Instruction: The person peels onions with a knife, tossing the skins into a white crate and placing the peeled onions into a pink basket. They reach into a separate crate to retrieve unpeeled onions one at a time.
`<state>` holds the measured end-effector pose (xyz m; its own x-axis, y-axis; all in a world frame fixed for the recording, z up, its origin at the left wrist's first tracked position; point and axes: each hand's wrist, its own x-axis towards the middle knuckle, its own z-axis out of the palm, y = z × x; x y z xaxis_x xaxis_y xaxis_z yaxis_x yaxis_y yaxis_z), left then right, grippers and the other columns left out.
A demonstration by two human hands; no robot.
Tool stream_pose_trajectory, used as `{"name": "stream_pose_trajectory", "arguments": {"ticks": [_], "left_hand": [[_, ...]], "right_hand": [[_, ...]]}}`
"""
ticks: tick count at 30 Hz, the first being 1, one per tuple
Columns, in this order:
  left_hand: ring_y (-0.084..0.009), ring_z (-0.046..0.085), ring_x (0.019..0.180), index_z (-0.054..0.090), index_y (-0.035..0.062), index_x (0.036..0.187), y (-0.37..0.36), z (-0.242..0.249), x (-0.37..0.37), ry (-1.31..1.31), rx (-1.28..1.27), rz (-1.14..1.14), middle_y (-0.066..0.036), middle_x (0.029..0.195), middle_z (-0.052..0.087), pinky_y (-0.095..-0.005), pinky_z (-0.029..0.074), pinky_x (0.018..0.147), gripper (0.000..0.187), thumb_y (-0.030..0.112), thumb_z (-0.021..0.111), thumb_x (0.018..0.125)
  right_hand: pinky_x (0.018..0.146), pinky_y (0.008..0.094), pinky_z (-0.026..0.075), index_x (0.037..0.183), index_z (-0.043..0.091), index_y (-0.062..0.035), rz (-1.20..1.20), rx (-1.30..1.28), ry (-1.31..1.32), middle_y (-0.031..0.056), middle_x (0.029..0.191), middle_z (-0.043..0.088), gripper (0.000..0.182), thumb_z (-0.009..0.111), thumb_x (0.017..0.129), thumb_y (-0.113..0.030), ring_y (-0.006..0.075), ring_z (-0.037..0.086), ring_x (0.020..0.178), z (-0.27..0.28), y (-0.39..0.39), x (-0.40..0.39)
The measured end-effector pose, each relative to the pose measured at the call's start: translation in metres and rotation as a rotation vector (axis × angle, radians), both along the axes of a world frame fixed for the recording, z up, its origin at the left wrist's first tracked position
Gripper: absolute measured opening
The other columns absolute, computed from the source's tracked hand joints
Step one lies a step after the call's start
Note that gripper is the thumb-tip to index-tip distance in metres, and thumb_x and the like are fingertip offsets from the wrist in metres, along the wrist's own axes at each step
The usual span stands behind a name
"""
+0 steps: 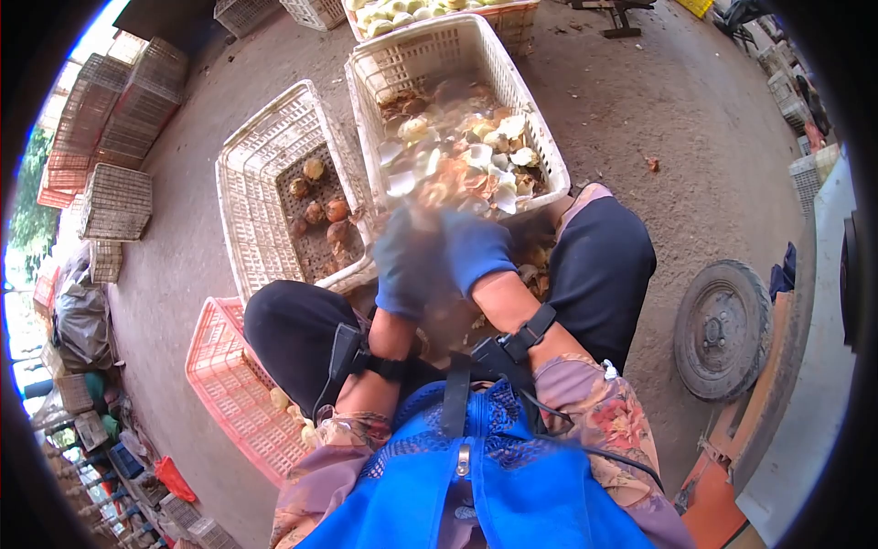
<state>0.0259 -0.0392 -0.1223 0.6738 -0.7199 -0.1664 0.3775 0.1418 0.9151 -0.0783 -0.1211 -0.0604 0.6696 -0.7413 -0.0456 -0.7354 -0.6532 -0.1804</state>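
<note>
My left hand [407, 261] and my right hand [471, 242], both in blue gloves, are close together at the near edge of a white crate [547, 137]. Their fingers are smeared by motion, and anything between them cannot be made out. Pale and brown onion peels and pieces [480, 160] lie in that crate, partly blurred. To its left stands another white crate [261, 229] with several brown onions [337, 209] on its bottom.
A pink crate [242, 393] with pale onions sits beside my left knee. Behind the white crate is a crate of peeled onions [402, 13]. A wheel [722, 331] lies at the right. Stacked crates [137, 105] stand at the far left.
</note>
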Motion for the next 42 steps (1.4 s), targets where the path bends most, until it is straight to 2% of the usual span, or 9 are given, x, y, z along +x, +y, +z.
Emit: {"name": "stream_pose_trajectory", "arguments": {"ticks": [9,13,17,19,26,29,35,37,42], "left_hand": [[-0.0256,0.061,0.107,0.055,0.0020,0.128,0.005,0.079,-0.025,-1.432,0.332,-0.014,-0.015,0.120,0.064,-0.0399,0.050,0.093,0.052,0.041,0.061,0.095],[-0.0247,0.058,0.114,0.054,0.0086,0.129,0.014,-0.004,-0.005,-0.437,0.210,-0.112,-0.011,0.121,0.064,-0.0420,0.041,0.106,0.043,0.033,0.062,0.094],[-0.0225,0.057,0.115,0.055,0.0094,0.128,0.012,0.032,-0.004,-0.564,0.209,-0.215,-0.009,0.119,0.066,-0.0437,0.034,0.114,0.040,0.023,0.064,0.092],[-0.0214,0.056,0.116,0.049,0.0092,0.134,0.017,0.006,0.008,0.316,-0.190,-0.406,-0.009,0.119,0.065,-0.0455,0.034,0.116,0.046,0.018,0.063,0.091],[-0.0175,0.057,0.115,0.029,0.0082,0.143,0.017,0.045,-0.008,0.299,-0.515,-0.261,-0.006,0.108,0.066,-0.0426,0.048,0.106,0.068,0.011,0.066,0.086],[-0.0170,0.059,0.110,0.040,0.0076,0.137,0.019,0.049,-0.004,-0.372,0.226,-0.164,-0.006,0.105,0.066,-0.0377,0.054,0.095,0.059,0.026,0.067,0.088],[-0.0214,0.062,0.099,0.061,0.0130,0.118,0.014,0.044,0.010,0.902,-0.250,-0.318,-0.009,0.107,0.065,-0.0353,0.055,0.083,0.052,0.058,0.052,0.094],[-0.0225,0.063,0.093,0.063,0.0133,0.114,0.011,0.033,0.000,-0.693,0.185,-0.160,-0.007,0.103,0.067,-0.0378,0.055,0.079,0.049,0.057,0.054,0.093],[-0.0239,0.064,0.089,0.063,0.0122,0.112,0.011,0.028,0.001,0.055,0.047,-0.105,-0.006,0.100,0.067,-0.0398,0.055,0.078,0.047,0.055,0.059,0.092]], "right_hand": [[0.072,0.0398,0.055,0.100,0.071,-0.0074,0.063,0.568,-0.340,0.0205,0.098,0.068,0.023,0.056,0.091,-0.022,0.0313,0.068,0.081,-0.023,-0.043,-0.012],[0.068,0.0450,0.053,0.100,0.067,-0.0053,0.084,0.198,-0.249,0.0205,0.088,0.067,0.019,0.055,0.090,-0.017,0.0375,0.066,0.076,-0.015,-0.025,-0.020],[0.069,0.0482,0.053,0.097,0.067,-0.0107,0.096,0.233,-0.525,0.0201,0.090,0.067,0.014,0.060,0.087,-0.019,0.0409,0.065,0.083,0.012,-0.020,-0.042],[0.067,0.0487,0.052,0.096,0.067,-0.0128,0.225,0.326,-0.487,0.0191,0.089,0.067,0.013,0.062,0.086,-0.019,0.0420,0.064,0.083,0.013,-0.021,-0.047],[0.063,0.0462,0.054,0.107,0.060,-0.0170,0.319,0.034,-0.223,0.0123,0.089,0.068,0.027,0.066,0.080,-0.016,0.0333,0.068,0.077,0.018,-0.016,-0.041],[0.065,0.0450,0.054,0.094,0.065,-0.0126,0.403,0.129,-0.225,0.0133,0.089,0.069,0.012,0.057,0.085,-0.011,0.0318,0.069,0.081,0.029,-0.022,-0.042],[0.068,0.0437,0.054,0.094,0.064,-0.0123,0.460,0.126,-0.216,0.0125,0.088,0.069,0.013,0.058,0.084,-0.010,0.0318,0.069,0.081,0.023,-0.029,-0.040],[0.067,0.0436,0.054,0.097,0.064,-0.0118,0.426,0.095,-0.204,0.0128,0.087,0.069,0.015,0.059,0.083,-0.011,0.0321,0.069,0.081,0.021,-0.025,-0.038],[0.059,0.0456,0.054,0.111,0.061,-0.0091,0.225,0.014,-0.121,0.0122,0.088,0.068,0.030,0.062,0.082,-0.014,0.0310,0.069,0.081,0.020,-0.004,-0.029]]}}
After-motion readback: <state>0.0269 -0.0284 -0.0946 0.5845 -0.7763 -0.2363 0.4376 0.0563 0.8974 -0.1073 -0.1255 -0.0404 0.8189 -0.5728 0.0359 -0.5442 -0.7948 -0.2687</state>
